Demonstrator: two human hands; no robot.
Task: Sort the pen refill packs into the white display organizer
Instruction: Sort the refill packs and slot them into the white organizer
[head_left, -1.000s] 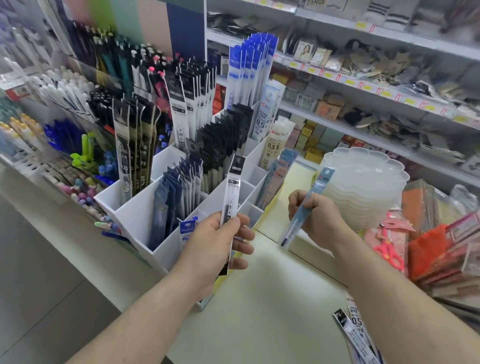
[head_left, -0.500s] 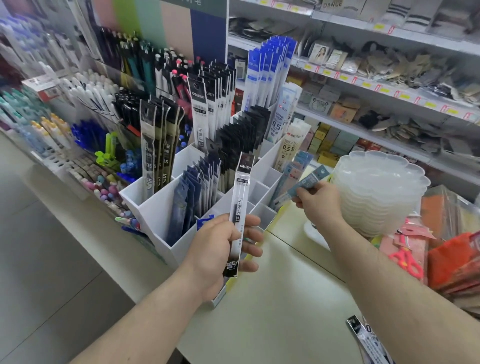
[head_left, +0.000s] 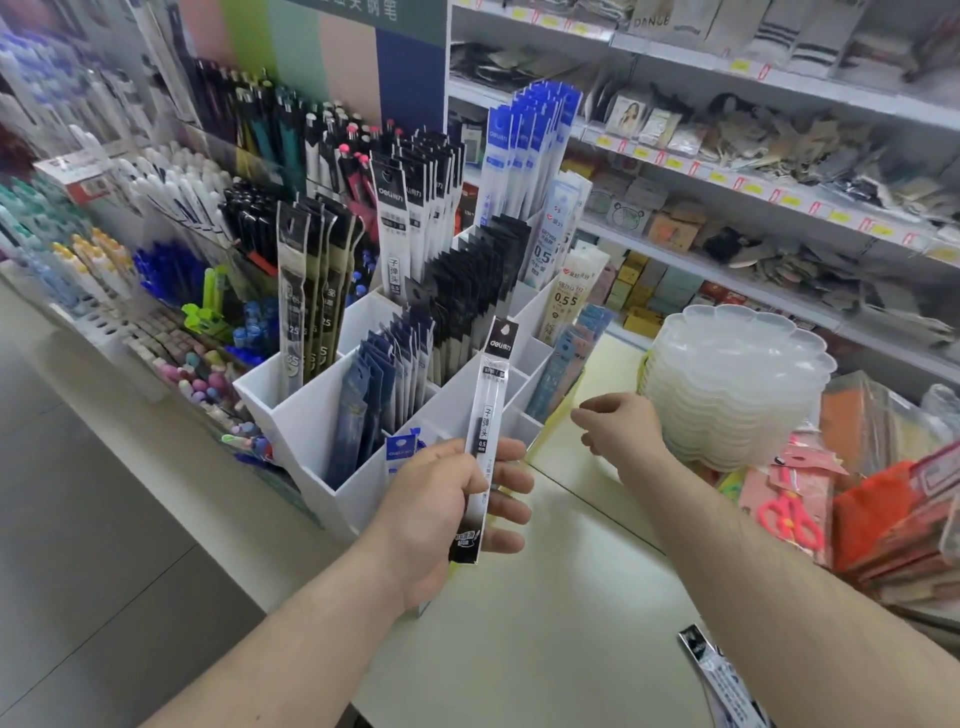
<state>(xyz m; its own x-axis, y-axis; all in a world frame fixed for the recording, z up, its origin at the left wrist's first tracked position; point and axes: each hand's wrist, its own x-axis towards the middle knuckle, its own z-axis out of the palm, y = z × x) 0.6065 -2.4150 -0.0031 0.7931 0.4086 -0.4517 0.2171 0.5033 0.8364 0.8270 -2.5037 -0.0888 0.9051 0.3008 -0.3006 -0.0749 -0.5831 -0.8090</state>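
My left hand (head_left: 441, 499) grips a long refill pack with a black top and bottom (head_left: 488, 415), held upright in front of the white display organizer (head_left: 306, 415). The organizer's compartments hold several rows of refill packs, dark blue, black and blue-topped. A light blue refill pack (head_left: 563, 364) leans in the organizer's right-hand slot. My right hand (head_left: 618, 431) hovers just right of that slot with fingers loosely curled and nothing in it. More loose refill packs (head_left: 722, 675) lie on the counter at the bottom right.
A stack of clear scalloped plastic trays (head_left: 737, 374) stands right of my right hand. Red and pink packaged goods with scissors (head_left: 795, 519) crowd the right edge. Pen racks (head_left: 171, 218) fill the left, and store shelves (head_left: 727, 197) run behind.
My right hand carried the light blue pack to the organizer's right slot, let it go and drew back empty. My left hand kept holding its black-topped pack.
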